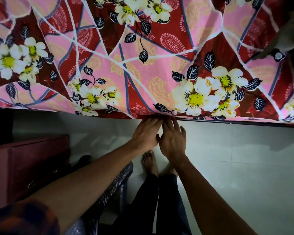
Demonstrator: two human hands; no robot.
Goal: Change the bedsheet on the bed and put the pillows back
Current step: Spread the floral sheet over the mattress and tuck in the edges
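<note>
A pink and red bedsheet (143,65) with white flowers and dark leaves covers the bed across the top of the view. Its near edge hangs over the dark bed frame (227,122). My left hand (145,133) and my right hand (172,139) are side by side at that edge, fingers straight and pushed under the sheet where it meets the frame. The fingertips are hidden beneath the fabric. No pillow is plainly visible.
A dark red cabinet with drawers (32,167) stands at the left beside the bed. A grey-brown cloth (290,26) lies on the bed's far right corner. My bare feet (150,163) stand on the pale tiled floor (236,158).
</note>
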